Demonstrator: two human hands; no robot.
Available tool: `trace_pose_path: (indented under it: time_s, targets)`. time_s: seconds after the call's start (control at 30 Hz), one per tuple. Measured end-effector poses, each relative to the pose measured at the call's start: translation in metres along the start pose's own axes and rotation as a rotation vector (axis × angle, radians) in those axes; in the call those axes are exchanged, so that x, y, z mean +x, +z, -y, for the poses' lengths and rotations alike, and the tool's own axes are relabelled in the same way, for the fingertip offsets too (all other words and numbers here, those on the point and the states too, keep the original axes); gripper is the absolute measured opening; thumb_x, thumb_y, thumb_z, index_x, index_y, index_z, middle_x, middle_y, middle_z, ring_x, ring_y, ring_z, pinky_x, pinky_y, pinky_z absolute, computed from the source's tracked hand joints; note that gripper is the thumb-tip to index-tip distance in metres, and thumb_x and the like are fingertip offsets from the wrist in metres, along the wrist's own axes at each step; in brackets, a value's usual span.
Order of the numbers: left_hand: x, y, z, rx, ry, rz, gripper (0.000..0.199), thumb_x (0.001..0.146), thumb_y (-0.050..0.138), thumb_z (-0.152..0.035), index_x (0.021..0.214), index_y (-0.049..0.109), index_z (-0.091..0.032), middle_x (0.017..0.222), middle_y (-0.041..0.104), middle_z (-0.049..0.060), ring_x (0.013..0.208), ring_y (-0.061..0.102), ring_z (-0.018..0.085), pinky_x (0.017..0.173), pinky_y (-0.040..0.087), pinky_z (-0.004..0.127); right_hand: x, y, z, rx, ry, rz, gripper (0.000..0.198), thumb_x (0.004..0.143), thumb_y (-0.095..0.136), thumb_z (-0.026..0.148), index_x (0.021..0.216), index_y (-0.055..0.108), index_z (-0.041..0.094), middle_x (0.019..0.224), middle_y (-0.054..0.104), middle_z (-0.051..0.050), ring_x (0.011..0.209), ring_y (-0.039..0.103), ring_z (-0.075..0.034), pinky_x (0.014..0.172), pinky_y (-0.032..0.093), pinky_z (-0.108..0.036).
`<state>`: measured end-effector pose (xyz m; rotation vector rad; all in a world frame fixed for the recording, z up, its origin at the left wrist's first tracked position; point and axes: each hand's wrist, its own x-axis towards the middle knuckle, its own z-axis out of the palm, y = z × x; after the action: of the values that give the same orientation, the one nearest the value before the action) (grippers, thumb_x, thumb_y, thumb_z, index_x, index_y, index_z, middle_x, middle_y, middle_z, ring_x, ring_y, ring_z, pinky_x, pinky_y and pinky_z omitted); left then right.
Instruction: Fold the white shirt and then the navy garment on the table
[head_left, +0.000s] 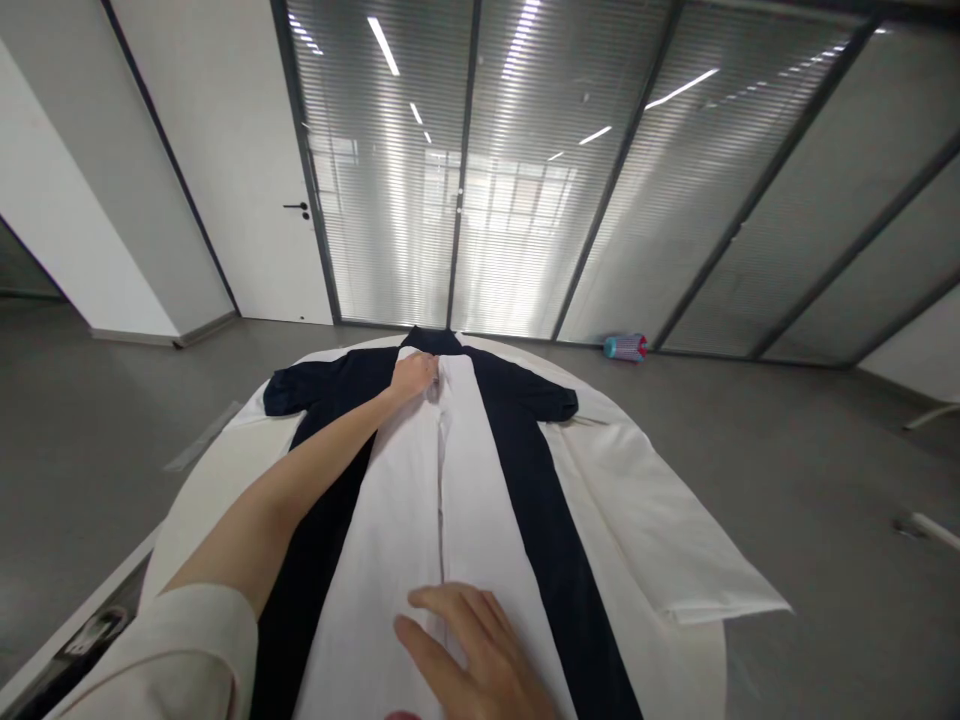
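Note:
A dark navy short-sleeved garment [517, 450] is spread out with its collar at the far end. Over its middle lies a long white cloth piece [397, 560], with a dark slit or seam running down its centre. My left hand [415, 375] reaches to the top of the white cloth, just below the collar, fingers curled in on its edge beside the slit. Close to me, my right hand [484, 650] hovers over or rests on the white cloth's lower part; contact is unclear. Its thumb and fingers are spread, holding nothing.
A rounded off-white table [187, 520] bears the garments. White folded fabric [660, 530] hangs past its right side. On the grey floor beyond lies a blue and red patterned cylindrical object [625, 348]. Glass partitions with blinds and a white door [247, 170] stand behind.

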<state>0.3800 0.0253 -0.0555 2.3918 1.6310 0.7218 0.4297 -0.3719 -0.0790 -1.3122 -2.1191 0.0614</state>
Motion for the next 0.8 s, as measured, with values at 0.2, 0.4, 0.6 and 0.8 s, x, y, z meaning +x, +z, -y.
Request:
trace_pose_path:
  time_s: [0.2,0.4,0.6,0.8]
  targets:
    - [-0.028,0.015,0.0,0.096,0.119,0.138,0.057,0.101,0.04,-0.049,0.148,0.043,-0.017,0.159,0.034,0.017,0.149,0.023,0.036,0.118,0.02,0.052,0.013,0.002,-0.006,-0.122,-0.298,0.191,0.055,0.1,0.053,0.041,0.146,0.043,0.014,0.153,0.044,-0.017,0.144,0.038,-0.031,0.114,0.039,-0.049]
    - [-0.021,0.016,0.001,0.035,0.09,0.215,0.056,0.1,0.042,-0.048,0.151,0.04,-0.024,0.162,0.03,0.015,0.151,0.019,0.036,0.118,0.016,0.056,-0.034,0.051,-0.003,-0.172,-0.39,0.008,0.036,0.1,0.052,0.031,0.131,0.055,0.014,0.137,0.061,-0.016,0.13,0.056,-0.028,0.108,0.048,-0.044]
    - [-0.03,-0.007,0.008,-0.084,0.077,0.154,0.051,0.106,0.023,-0.035,0.155,0.036,-0.027,0.163,0.026,0.012,0.152,0.018,0.03,0.119,0.024,0.052,-0.049,0.055,0.007,-0.187,-0.403,-0.241,0.021,0.102,0.049,0.031,0.116,0.062,0.022,0.123,0.072,-0.004,0.119,0.064,-0.019,0.105,0.052,-0.036]
    - [-0.098,-0.025,0.013,-0.035,0.529,0.259,0.054,0.103,0.036,-0.049,0.155,0.034,-0.035,0.167,0.016,0.004,0.154,0.007,0.03,0.123,0.012,0.05,-0.046,0.034,0.009,-0.191,-0.423,-0.159,0.022,0.1,0.054,0.028,0.118,0.061,0.019,0.127,0.069,-0.005,0.127,0.059,-0.021,0.112,0.045,-0.039]
